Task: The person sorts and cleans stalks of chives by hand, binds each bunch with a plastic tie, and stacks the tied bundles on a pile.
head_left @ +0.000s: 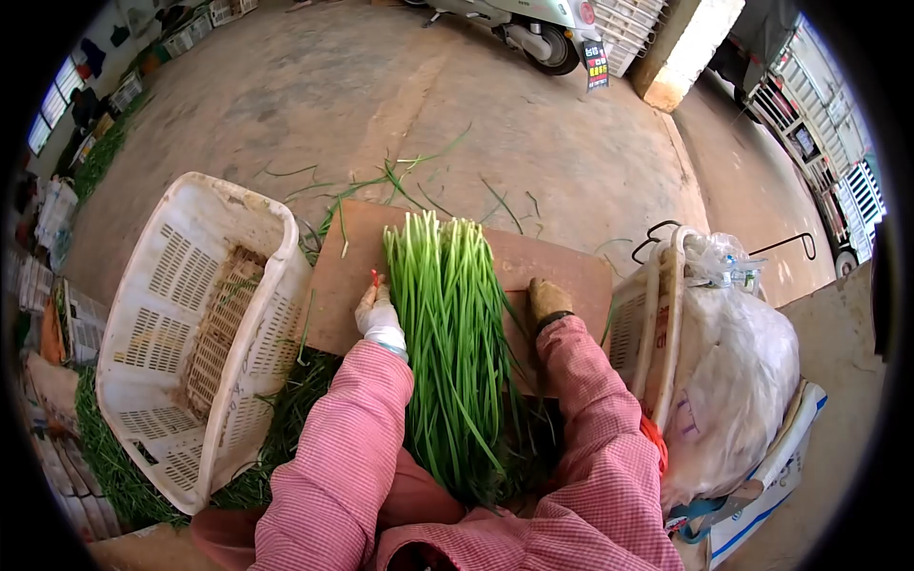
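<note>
A thick bundle of garlic chives lies lengthwise before me, pale cut ends away from me, green leaves hanging toward my lap. Beneath its upper part is a brown board. My left hand, in a white covering, grips the bundle's left edge; some fingers are hidden by stalks, and a small red bit shows at the fingertips. On the board to the right, apart from the bundle, rests my right hand in a brownish glove. Its fingers look curled in, and whatever they hold is hidden.
At left a white plastic crate stands tilted among loose greens. Close on the right are another crate and a clear plastic bag. Stray leaves litter the floor; farther off stand a scooter and a truck.
</note>
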Tool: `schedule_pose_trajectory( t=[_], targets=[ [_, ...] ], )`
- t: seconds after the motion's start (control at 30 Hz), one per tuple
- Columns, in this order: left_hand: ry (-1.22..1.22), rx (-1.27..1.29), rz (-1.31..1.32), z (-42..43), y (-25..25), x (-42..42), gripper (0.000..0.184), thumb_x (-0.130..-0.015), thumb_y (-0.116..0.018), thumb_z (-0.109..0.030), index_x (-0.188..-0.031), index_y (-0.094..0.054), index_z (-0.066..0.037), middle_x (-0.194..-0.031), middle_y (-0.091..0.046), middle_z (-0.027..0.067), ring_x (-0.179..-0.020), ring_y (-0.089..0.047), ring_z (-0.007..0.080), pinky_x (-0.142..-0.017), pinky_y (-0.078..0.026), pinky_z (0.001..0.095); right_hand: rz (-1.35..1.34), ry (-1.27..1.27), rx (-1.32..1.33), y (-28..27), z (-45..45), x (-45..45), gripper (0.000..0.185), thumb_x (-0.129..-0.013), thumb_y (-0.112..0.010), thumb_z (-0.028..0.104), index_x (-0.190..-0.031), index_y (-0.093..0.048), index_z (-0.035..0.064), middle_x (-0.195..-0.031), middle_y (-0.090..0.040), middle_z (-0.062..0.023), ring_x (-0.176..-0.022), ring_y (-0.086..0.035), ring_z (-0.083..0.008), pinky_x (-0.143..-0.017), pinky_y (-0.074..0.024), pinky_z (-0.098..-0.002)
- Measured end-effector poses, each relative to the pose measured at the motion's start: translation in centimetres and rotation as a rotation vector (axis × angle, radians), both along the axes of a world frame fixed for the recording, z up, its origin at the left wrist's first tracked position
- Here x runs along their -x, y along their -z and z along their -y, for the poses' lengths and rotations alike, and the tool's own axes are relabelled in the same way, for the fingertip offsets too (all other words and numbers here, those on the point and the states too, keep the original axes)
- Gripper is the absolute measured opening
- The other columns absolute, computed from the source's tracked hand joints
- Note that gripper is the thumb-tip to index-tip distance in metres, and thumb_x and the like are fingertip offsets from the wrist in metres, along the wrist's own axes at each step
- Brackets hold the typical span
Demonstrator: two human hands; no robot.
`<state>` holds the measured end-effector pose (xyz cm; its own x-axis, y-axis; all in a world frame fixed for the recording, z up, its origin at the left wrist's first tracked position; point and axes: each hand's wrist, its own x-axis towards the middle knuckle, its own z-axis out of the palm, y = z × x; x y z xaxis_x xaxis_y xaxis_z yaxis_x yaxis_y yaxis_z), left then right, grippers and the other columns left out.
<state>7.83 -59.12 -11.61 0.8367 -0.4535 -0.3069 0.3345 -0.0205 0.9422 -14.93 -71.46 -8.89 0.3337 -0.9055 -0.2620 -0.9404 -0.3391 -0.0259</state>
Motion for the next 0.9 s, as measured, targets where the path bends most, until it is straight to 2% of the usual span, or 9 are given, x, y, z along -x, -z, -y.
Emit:
schedule_pose_trajectory(
  t=[0.17, 0.23, 0.3, 0.37, 0.4, 0.5, 0.6, 0.73, 0.9],
  targets=[
    [-0.001, -0.008, 0.031, 0.4, 2.1, 0.4, 0.024, -0.082, -0.052, -0.010, -0.104, -0.056, 0.001, -0.095, -0.059, 0.0075, -0.082, -0.052, 0.0117, -0.077, -0.040, 0.0219, 0.137, 0.197, 0.045, 0.4, -0.9, 1.2, 0.021, -0.079, -0.048, 0.014, -0.097, -0.054, 0.0056, -0.087, -0.059, -0.0165, -0.089, -0.056, -0.0306, -0.072, -0.0454, -0.0389],
    [-0.072, 0.013, -0.021, 0.8, 1.8, 0.5, 0.028, -0.082, -0.053, -0.012, -0.106, -0.054, 0.002, -0.096, -0.059, 0.0086, -0.083, -0.053, 0.0131, -0.079, -0.040, 0.0231, 0.614, 0.454, 0.274, 0.8, -2.2, 2.0, 0.021, -0.076, -0.053, 0.024, -0.089, -0.057, 0.0081, -0.077, -0.059, -0.0167, -0.078, -0.058, -0.0312, -0.068, -0.0447, -0.0379],
    [-0.092, -0.011, -0.096, 0.9, 2.3, 0.6, 0.030, -0.083, -0.052, -0.014, -0.109, -0.052, 0.001, -0.100, -0.058, 0.0089, -0.088, -0.052, 0.0139, -0.084, -0.038, 0.0241, 0.605, 0.513, 0.173, 0.9, -2.3, 2.3, 0.029, -0.075, -0.056, 0.031, -0.091, -0.060, 0.0061, -0.085, -0.059, -0.0176, -0.083, -0.057, -0.0312, -0.072, -0.0442, -0.0382],
    [-0.079, 0.013, 0.161, 0.9, 3.5, 0.9, 0.030, -0.084, -0.050, -0.014, -0.111, -0.051, -0.001, -0.105, -0.056, 0.0088, -0.094, -0.050, 0.0143, -0.088, -0.036, 0.0248, 0.439, 0.531, 0.012, 1.4, -1.5, 1.5, 0.033, -0.074, -0.056, 0.036, -0.085, -0.063, 0.0061, -0.086, -0.059, -0.0182, -0.082, -0.058, -0.0305, -0.072, -0.0443, -0.0376],
    [-0.064, 0.018, 0.123, 0.8, 3.4, 0.9, 0.029, -0.085, -0.048, -0.013, -0.112, -0.052, -0.003, -0.109, -0.054, 0.0080, -0.098, -0.049, 0.0142, -0.090, -0.034, 0.0250, 0.357, 0.541, -0.071, 1.5, -1.2, 1.0, 0.035, -0.073, -0.056, 0.039, -0.082, -0.064, 0.0061, -0.086, -0.060, -0.0185, -0.081, -0.058, -0.0302, -0.073, -0.0444, -0.0374],
    [-0.033, 0.065, 0.164, 1.0, 3.8, 0.9, 0.028, -0.084, -0.048, -0.011, -0.111, -0.052, -0.004, -0.109, -0.054, 0.0079, -0.098, -0.049, 0.0144, -0.089, -0.034, 0.0251, 0.192, 0.549, 0.000, 0.8, 0.4, -2.2, 0.034, -0.073, -0.057, 0.039, -0.081, -0.064, 0.0059, -0.083, -0.060, -0.0191, -0.083, -0.058, -0.0310, -0.075, -0.0439, -0.0378],
    [-0.029, -0.005, 0.229, 1.0, 3.6, 0.8, 0.026, -0.084, -0.049, -0.010, -0.109, -0.054, -0.003, -0.104, -0.056, 0.0078, -0.094, -0.051, 0.0153, -0.086, -0.037, 0.0251, 0.317, 0.452, 0.008, 2.0, 1.6, -3.6, 0.049, -0.076, -0.050, 0.048, -0.090, -0.062, 0.0034, -0.094, -0.058, -0.0195, -0.094, -0.055, -0.0308, -0.080, -0.0420, -0.0377],
    [-0.073, -0.099, 0.255, 0.8, 3.6, 1.0, 0.018, -0.084, -0.048, -0.011, -0.096, -0.055, 0.000, -0.092, -0.056, 0.0087, -0.085, -0.052, 0.0155, -0.080, -0.040, 0.0264, 0.345, 0.553, -0.133, 1.6, 1.7, -4.0, 0.055, -0.077, -0.046, 0.055, -0.091, -0.062, 0.0039, -0.093, -0.059, -0.0186, -0.092, -0.055, -0.0316, -0.080, -0.0429, -0.0371],
    [-0.074, -0.169, 0.300, 0.8, 4.2, 0.7, 0.020, -0.083, -0.049, -0.011, -0.097, -0.056, 0.002, -0.090, -0.056, 0.0089, -0.082, -0.052, 0.0150, -0.078, -0.040, 0.0249, 0.275, 0.523, -0.073, 1.9, 1.3, -3.9, 0.039, -0.073, -0.057, 0.040, -0.088, -0.063, 0.0051, -0.087, -0.059, -0.0195, -0.086, -0.057, -0.0321, -0.074, -0.0450, -0.0375]
  ],
)
